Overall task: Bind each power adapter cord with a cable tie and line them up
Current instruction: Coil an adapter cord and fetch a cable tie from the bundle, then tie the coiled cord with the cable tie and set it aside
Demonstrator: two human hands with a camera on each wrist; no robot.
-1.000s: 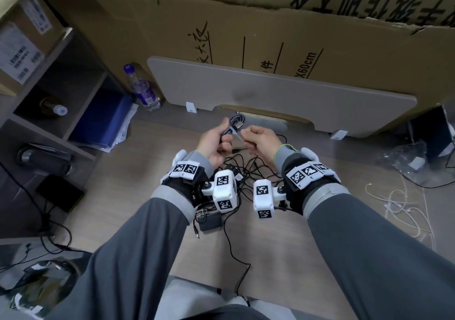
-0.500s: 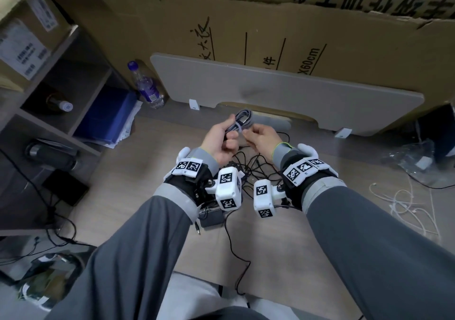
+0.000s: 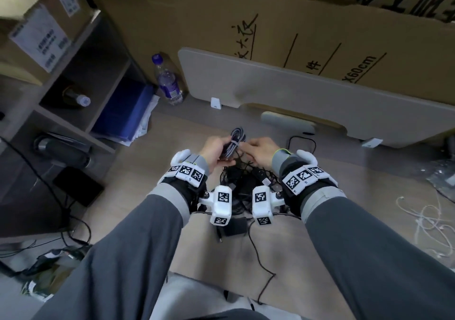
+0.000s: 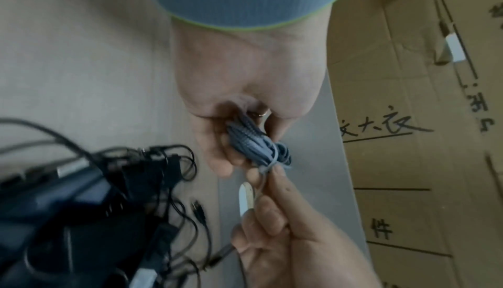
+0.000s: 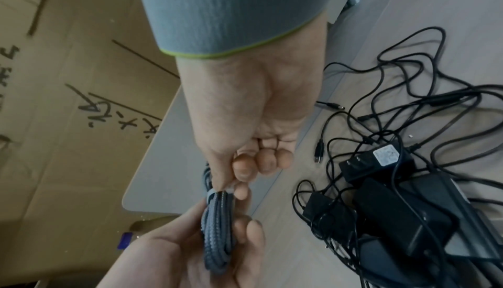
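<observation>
A folded bundle of grey braided cord [image 3: 234, 142] [image 4: 253, 144] [image 5: 217, 228] is held above the desk. My left hand [image 3: 214, 150] [image 4: 239, 107] grips its lower half with curled fingers. A pale cable tie [image 3: 235, 143] [image 4: 273, 159] [image 5: 215, 192] loops round the bundle's middle. My right hand [image 3: 261, 150] [image 5: 245, 168] pinches the tie's free end beside the cord, and the white tail [image 4: 246, 198] sticks out by its fingers. Below both hands lies a pile of black power adapters [image 3: 238, 186] [image 5: 392, 213] with tangled black cords.
A grey desk divider [image 3: 295, 93] and cardboard boxes [image 3: 295, 24] stand behind. A water bottle [image 3: 167, 81] is at the back left by shelves [image 3: 73, 86]. Loose white cables [image 3: 428, 218] lie at the right. A black lead [image 3: 261, 258] trails toward the desk's near edge.
Both hands with the cord bundle have stayed together above the adapter pile. The tie now sits closed round the bundle's middle, with my right fingers at its end.
</observation>
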